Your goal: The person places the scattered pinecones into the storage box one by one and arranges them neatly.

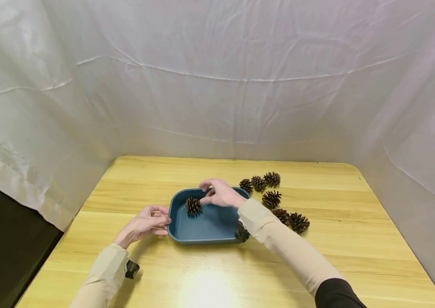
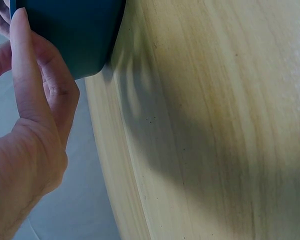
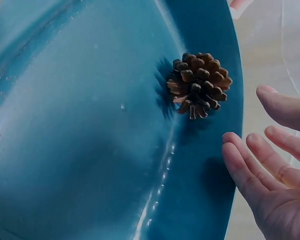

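Observation:
A single brown pine cone (image 1: 193, 207) sits in the left part of a blue rectangular tray (image 1: 206, 241). Over the tray reaches my right hand (image 1: 223, 194), its fingers loosely bent. In the right wrist view, that hand (image 3: 275, 175) has nothing between thumb and fingers, and a gap separates its fingertips from the pine cone (image 3: 199, 86). At the tray's left end, my left hand (image 1: 146, 222) rests its fingertips against the outside, right at the rim. The left wrist view shows its thumb (image 2: 27, 75) lying against the tray wall (image 2: 75, 40).
Several more pine cones (image 1: 271, 199) lie on the wooden table (image 1: 341, 239) to the right of the tray, partly behind my right forearm. Pale cloth (image 1: 233, 85) hangs behind and at both sides of the table. A dark surface (image 1: 1, 244) shows at the left.

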A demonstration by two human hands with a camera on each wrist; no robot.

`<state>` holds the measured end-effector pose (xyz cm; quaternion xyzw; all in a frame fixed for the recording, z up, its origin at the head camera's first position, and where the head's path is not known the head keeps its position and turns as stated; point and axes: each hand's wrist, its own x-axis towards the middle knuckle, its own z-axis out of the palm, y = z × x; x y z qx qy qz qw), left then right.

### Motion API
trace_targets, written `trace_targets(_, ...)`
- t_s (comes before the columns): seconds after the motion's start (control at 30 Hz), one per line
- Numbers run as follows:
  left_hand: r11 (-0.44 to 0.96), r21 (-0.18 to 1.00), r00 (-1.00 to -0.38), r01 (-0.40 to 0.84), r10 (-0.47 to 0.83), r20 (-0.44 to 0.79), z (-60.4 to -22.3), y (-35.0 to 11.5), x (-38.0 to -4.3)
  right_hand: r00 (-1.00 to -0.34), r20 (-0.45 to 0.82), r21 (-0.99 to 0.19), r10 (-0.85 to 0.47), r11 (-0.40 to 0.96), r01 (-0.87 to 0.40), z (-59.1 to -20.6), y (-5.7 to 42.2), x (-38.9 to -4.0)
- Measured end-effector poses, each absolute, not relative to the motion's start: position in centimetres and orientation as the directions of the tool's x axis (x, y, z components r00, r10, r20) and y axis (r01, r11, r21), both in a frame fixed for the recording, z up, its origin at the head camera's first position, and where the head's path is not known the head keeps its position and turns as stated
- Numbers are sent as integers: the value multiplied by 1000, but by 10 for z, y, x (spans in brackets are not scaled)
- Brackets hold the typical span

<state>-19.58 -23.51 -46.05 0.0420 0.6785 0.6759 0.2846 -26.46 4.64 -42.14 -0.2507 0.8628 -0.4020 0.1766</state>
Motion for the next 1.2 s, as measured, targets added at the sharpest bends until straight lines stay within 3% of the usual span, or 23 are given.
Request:
trace_targets(0.73, 104, 946, -853, -308, 411, -323, -462, -233, -194, -828, -61, -833, -558, 486, -266, -413, 91, -260)
trace_targets(1.2, 109, 943, -860, -314, 390, -331, -460, -226, -192, -818, 64, -830, -571, 424, -361, -419, 169, -240)
